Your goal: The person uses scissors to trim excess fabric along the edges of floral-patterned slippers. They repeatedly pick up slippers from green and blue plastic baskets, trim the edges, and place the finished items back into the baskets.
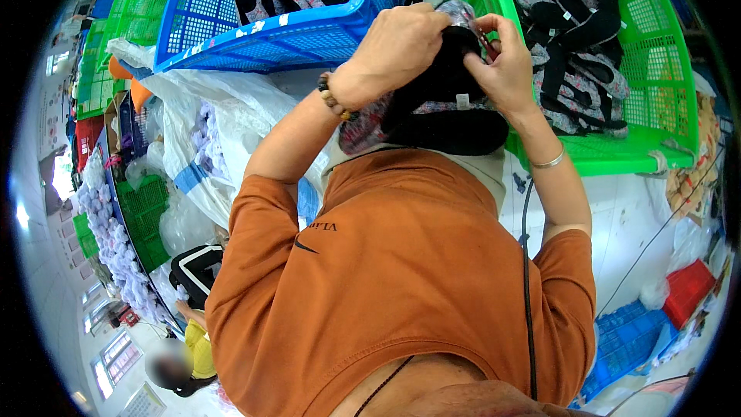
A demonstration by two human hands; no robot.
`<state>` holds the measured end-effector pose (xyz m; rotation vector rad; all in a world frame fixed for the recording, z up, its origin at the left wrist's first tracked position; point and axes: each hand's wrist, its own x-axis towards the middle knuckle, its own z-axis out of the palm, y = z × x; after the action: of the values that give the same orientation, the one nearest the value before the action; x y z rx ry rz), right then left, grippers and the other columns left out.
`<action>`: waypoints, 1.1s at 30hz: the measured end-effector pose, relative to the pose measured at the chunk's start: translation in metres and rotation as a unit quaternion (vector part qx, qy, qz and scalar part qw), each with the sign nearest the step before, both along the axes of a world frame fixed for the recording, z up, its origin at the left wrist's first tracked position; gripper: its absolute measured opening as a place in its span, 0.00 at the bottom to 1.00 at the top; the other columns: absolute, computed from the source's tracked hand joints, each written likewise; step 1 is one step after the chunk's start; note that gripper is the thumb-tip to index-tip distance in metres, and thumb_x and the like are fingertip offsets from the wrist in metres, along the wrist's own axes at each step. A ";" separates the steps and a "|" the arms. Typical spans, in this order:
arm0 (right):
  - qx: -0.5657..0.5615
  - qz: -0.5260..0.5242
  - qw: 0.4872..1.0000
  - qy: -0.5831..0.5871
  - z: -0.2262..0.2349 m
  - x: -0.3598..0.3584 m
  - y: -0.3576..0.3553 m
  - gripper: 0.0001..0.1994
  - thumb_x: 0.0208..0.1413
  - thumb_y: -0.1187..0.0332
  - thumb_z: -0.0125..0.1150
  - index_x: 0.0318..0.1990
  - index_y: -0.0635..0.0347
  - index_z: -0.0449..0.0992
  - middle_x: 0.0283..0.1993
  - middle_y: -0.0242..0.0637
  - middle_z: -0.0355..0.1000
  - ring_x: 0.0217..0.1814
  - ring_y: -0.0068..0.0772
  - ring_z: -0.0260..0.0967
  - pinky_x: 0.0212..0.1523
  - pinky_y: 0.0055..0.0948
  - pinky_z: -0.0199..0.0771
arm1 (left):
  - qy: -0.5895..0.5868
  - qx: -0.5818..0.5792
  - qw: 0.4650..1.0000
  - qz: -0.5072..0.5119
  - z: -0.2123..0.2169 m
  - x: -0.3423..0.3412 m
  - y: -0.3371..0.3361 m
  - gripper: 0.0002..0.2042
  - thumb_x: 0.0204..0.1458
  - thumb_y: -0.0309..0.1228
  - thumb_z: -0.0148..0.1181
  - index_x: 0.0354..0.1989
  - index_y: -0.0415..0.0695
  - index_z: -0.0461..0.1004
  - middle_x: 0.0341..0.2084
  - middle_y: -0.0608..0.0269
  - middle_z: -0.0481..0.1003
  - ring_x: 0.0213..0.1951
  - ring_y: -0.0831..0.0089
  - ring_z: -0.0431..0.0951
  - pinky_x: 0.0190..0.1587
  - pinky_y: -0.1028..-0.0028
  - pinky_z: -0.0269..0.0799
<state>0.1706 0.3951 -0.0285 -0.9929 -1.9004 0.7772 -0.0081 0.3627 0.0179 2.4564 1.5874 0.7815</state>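
My left hand [397, 50], with a beaded bracelet at the wrist, is closed on the edge of a soft black and floral-print slipper [444, 73]. Across from it my right hand [505, 69], a metal bangle on its wrist, is closed at the same edge. Between its thumb and fingers shows a thin dark-red thing [488, 48], perhaps the handle of a small tool; its far end is hidden. Another slipper with a black sole [451, 131] and a small white label lies across my lap, below my hands.
A blue plastic crate [262, 50] at the front left and a green crate [633, 158] at the right hold several similar slippers. A translucent sack [231, 120] stands at the left. Blue [629, 344] and red crates [688, 293] lie behind at right. A person in yellow [201, 351] sits at the lower left.
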 end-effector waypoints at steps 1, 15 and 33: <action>0.021 -0.002 1.000 -0.001 0.005 -0.001 -0.001 0.17 0.38 0.77 0.59 0.41 0.61 0.69 0.37 0.40 0.68 0.36 0.40 0.69 0.37 0.29 0.72 | -0.007 -0.013 1.000 -0.021 0.000 -0.005 0.000 0.12 0.46 0.24 0.54 0.41 0.42 0.74 0.25 0.53 0.71 0.28 0.55 0.73 0.31 0.64 0.70; -0.240 0.215 0.935 0.151 -0.001 0.009 0.012 0.08 0.52 0.72 0.60 0.39 0.64 0.74 0.32 0.25 0.70 0.31 0.14 0.63 0.31 0.16 0.64 | -0.435 -0.317 0.823 -0.184 -0.045 -0.037 0.007 0.06 0.47 0.27 0.62 0.31 0.39 0.78 0.49 0.61 0.67 0.49 0.71 0.68 0.50 0.74 0.62; -0.217 0.191 0.930 0.227 0.005 -0.005 -0.005 0.08 0.48 0.74 0.64 0.32 0.61 0.70 0.27 0.22 0.62 0.25 0.11 0.55 0.25 0.13 0.56 | -0.677 -0.272 0.659 -0.182 -0.054 -0.006 -0.015 0.06 0.36 0.26 0.64 0.25 0.41 0.77 0.46 0.64 0.66 0.51 0.71 0.66 0.58 0.73 0.57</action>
<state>0.1657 0.3905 -0.0233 -0.6123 -1.5529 1.5613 -0.0144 0.3480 -0.0358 0.9939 0.5187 1.2814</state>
